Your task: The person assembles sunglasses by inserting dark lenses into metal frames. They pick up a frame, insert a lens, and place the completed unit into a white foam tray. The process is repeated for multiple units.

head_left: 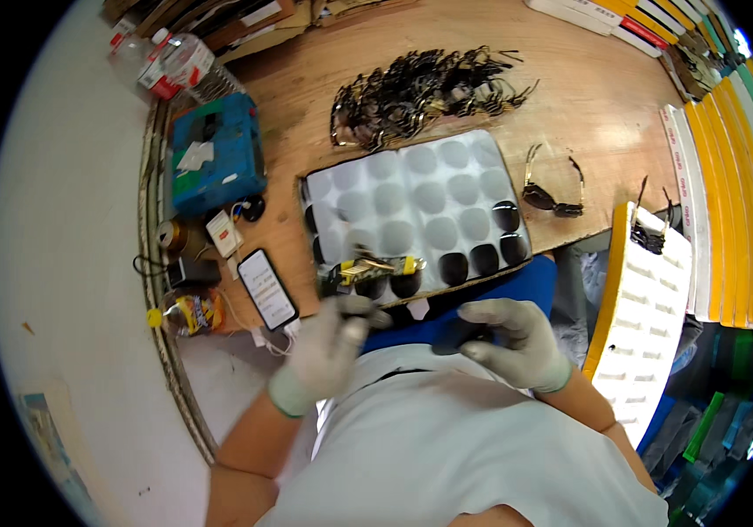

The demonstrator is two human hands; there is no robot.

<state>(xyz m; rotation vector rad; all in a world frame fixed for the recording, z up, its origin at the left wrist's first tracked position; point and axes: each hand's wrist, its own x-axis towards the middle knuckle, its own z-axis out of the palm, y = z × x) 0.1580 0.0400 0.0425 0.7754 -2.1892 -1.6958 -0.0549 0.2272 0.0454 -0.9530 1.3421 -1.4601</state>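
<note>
My left hand (328, 347), in a whitish glove, is closed at the tray's near left corner; a dark patch shows at its fingertips, too blurred to name. My right hand (517, 342), also gloved, pinches a dark sunglass lens (457, 335) over my lap. Between my hands and the table lies a white tray (381, 195) with rows of round hollows. Dark lenses (484, 259) sit along its near and right edges. A yellow-and-black tool (381, 267) rests across its near left part. Beyond the tray is a heap of sunglasses frames (420, 97).
One pair of sunglasses (554, 204) stands right of the tray. A lit phone (267, 288), a blue case (218, 154) and plastic bottles (190, 66) occupy the left. A white slotted tray (644, 325) holding glasses leans at right, beside stacked yellow-and-white boxes (727, 202).
</note>
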